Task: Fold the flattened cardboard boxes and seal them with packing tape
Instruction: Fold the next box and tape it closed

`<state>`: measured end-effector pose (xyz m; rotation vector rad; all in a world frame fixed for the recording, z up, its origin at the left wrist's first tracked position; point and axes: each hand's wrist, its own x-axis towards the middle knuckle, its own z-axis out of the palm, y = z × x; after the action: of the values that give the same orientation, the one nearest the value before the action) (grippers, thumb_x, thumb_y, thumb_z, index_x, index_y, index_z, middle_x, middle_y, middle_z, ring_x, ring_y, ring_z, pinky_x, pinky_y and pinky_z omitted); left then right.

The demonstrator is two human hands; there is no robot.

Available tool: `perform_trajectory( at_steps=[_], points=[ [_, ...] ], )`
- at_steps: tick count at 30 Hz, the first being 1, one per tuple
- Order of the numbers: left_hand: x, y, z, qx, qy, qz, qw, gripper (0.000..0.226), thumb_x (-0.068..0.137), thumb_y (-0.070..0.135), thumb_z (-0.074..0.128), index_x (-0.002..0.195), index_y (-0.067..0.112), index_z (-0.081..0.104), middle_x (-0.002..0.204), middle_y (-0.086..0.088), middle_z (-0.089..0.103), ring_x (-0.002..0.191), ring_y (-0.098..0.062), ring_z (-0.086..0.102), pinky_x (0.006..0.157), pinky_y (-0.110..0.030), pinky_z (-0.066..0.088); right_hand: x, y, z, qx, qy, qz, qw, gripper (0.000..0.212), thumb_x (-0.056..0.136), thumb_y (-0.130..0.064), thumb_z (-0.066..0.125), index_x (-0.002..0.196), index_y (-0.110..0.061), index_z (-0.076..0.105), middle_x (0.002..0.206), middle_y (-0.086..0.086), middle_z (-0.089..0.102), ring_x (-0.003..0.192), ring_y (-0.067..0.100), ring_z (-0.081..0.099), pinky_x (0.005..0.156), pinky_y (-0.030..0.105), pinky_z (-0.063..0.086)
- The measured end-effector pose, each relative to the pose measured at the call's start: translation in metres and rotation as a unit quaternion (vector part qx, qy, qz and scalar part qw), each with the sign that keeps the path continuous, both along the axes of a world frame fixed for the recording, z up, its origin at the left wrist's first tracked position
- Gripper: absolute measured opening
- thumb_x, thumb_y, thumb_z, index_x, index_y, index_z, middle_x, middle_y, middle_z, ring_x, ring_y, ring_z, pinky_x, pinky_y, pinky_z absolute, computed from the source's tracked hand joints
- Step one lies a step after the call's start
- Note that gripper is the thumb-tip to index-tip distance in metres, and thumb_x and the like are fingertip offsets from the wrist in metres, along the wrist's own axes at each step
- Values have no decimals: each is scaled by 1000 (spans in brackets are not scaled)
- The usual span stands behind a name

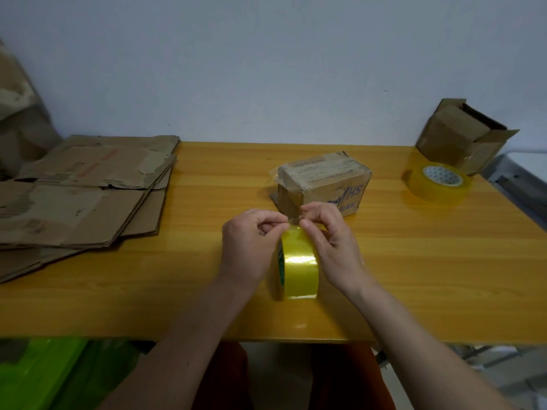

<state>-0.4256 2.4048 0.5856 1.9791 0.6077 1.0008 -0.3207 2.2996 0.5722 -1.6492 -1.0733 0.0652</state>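
Yellowish clear tape is pinched at its loose end by both hands: the left hand (251,241) and the right hand (331,241) curl their fingers on it at the top of the tape roll (299,264), which stands on edge between them on the wooden table (414,276). Just behind the hands lies the closed cardboard box (325,182); the flattened boxes (83,190) are stacked at the far left.
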Motion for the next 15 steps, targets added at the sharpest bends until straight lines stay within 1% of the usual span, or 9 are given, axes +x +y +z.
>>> perform_trajectory(
  at_steps=[1, 3, 6, 8, 9, 10, 11, 13, 15],
  points=[
    [0, -1, 0, 20, 4, 6, 1000, 10, 76, 10, 79, 84, 14, 76, 80, 4, 69, 67, -7, 59, 68, -28, 55, 0, -1, 2, -1, 1, -1, 1000, 10, 92, -5, 58, 85, -12, 57, 107, 6, 55, 103, 3, 51, 83, 6, 38],
    [2, -4, -3, 82, 24, 32, 996, 8, 76, 13, 79, 81, 17, 74, 91, 6, 61, 85, -10, 54, 77, -30, 50, -1, -2, 4, -7, 6, -14, 1000, 10, 91, -7, 59, 85, -14, 56, 105, 6, 54, 100, 8, 52, 80, 5, 38],
    [8, -2, -6, 128, 38, 60, 989, 9, 75, 13, 79, 79, 17, 71, 108, 4, 45, 106, -14, 40, 89, -17, 28, -6, -3, 4, -60, 38, -35, 997, 15, 88, -23, 66, 93, -26, 51, 106, 2, 50, 95, 15, 53, 77, 12, 42],
    [11, -1, -8, 135, 34, 40, 989, 11, 78, 6, 74, 80, 14, 66, 101, 5, 52, 102, -17, 47, 85, -10, 28, -11, -5, 2, -112, 57, -68, 990, 45, 79, -40, 73, 112, -28, 44, 112, -3, 47, 98, 12, 52, 81, 23, 46],
    [11, -2, -9, 136, 31, 30, 990, 12, 80, 5, 72, 81, 13, 64, 93, 8, 55, 96, -17, 51, 84, -12, 33, -11, -7, 4, -139, 77, -88, 983, 62, 74, -46, 76, 120, -23, 41, 112, -4, 47, 98, 11, 51, 80, 26, 47],
    [12, -4, -9, 136, 29, 28, 990, 12, 82, 4, 70, 82, 13, 62, 86, 12, 54, 91, -15, 52, 82, -19, 39, -9, -10, 6, -173, 100, -104, 974, 67, 71, -50, 77, 118, -19, 42, 106, -5, 50, 92, 11, 51, 75, 26, 46],
    [12, -6, -9, 140, 27, 29, 989, 11, 84, 5, 69, 83, 14, 62, 82, 15, 52, 87, -15, 53, 79, -27, 43, -7, -14, 10, -211, 123, -98, 965, 60, 70, -53, 76, 106, -15, 48, 93, -5, 53, 82, 11, 51, 68, 26, 43],
    [15, -7, -9, 163, 26, 38, 986, 11, 84, 6, 69, 83, 15, 62, 81, 15, 53, 84, -17, 53, 74, -39, 47, -3, -21, 9, -262, 191, -19, 946, 48, 73, -51, 75, 78, -11, 49, 69, -1, 48, 64, 12, 43, 58, 29, 34],
    [18, -6, -10, 165, 24, 33, 985, 11, 83, 7, 70, 82, 15, 62, 80, 15, 54, 82, -18, 52, 73, -41, 47, -3, -28, 5, -228, 250, 61, 939, 53, 70, -47, 78, 70, -3, 49, 67, 9, 43, 63, 20, 39, 62, 35, 31]
  ],
)
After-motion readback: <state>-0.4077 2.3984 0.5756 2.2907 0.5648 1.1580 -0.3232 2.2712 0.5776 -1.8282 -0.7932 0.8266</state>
